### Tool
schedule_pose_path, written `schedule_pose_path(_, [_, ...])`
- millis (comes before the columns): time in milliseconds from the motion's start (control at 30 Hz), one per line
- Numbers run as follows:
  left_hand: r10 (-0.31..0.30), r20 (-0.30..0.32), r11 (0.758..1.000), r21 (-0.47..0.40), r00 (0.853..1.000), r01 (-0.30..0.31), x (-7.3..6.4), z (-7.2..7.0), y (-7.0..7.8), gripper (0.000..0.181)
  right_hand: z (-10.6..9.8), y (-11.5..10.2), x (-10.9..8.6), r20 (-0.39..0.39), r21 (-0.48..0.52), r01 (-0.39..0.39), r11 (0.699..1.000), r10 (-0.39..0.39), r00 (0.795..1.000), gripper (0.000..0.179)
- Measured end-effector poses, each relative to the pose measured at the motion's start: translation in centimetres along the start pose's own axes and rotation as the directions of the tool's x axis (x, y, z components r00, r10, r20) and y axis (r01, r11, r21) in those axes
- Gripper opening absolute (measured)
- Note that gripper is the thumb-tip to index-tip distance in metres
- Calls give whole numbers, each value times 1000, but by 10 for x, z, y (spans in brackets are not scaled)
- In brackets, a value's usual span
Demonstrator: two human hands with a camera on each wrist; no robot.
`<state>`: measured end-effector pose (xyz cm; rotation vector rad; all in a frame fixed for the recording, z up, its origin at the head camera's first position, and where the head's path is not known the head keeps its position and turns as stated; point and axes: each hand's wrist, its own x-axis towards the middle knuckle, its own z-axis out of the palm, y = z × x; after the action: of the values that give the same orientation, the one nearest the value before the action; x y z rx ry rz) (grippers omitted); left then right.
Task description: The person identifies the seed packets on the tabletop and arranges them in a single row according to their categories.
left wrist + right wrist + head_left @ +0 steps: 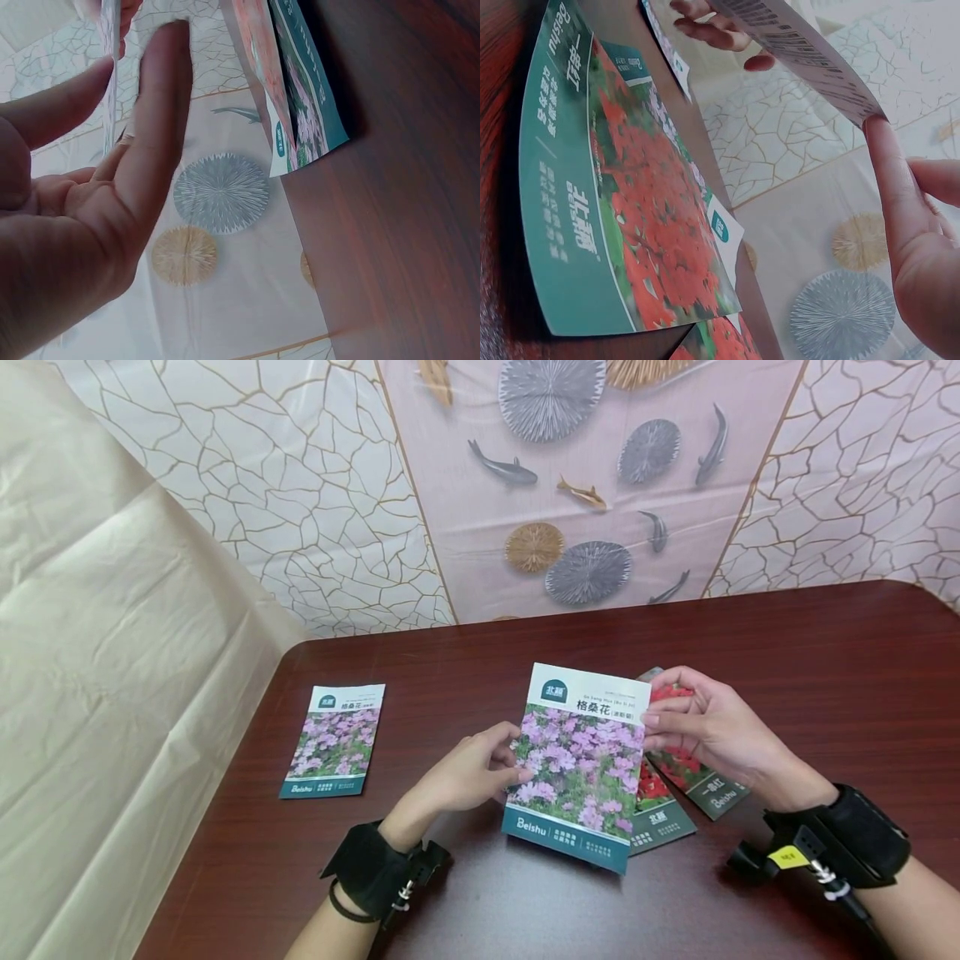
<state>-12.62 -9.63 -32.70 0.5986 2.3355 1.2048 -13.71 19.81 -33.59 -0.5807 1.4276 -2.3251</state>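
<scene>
Both hands hold a pink-flower seed packet (pixel 577 768), tilted up with its printed front facing the head camera. My left hand (pixel 468 768) has the packet's left edge between thumb and fingers; in the left wrist view the packet shows edge-on there, with the index finger straight. The right hand (pixel 712 722) pinches the upper right edge; its fingertip meets the edge in the right wrist view. Below and behind lie red-flower seed packets (pixel 663 827), partly covered by the held one. A second pink-flower packet (pixel 304 105) peeks out under a red one in the left wrist view.
Another pink-flower seed packet (pixel 333 743) lies alone at the left of the dark red wooden table (pixel 450 668). Behind the table hangs a patterned cloth (pixel 337 485), and a cream sheet (pixel 112 693) drapes along the left side.
</scene>
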Motion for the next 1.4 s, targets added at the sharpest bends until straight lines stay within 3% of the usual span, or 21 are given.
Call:
schedule_pose_path(467, [96, -33, 995, -7, 995, -96, -2, -1, 3, 29, 1, -1, 0, -66, -51, 11, 999, -15, 998, 20])
schedule_pose_path(600, [94, -43, 995, -17, 995, -95, -3, -3, 4, 26, 1, -1, -1, -91, -68, 0, 998, -6, 996, 23])
schedule_pose_path(867, [127, -72, 991, -30, 989, -130, -7, -11, 4, 24, 0, -4, -1, -66, -142, -2, 990, -7, 998, 24])
schedule_pose_path(1100, [77, -145, 996, -28, 986, -82, -12, -25, 3, 31, -4, -9, -1, -34, -132, 13, 991, -17, 999, 23])
schedule_pose_path(1400, [18, -226, 999, -22, 974, -24, -19, -44, 0, 37, -6, -10, -2, -28, -204, 42, 978, -48, 998, 26])
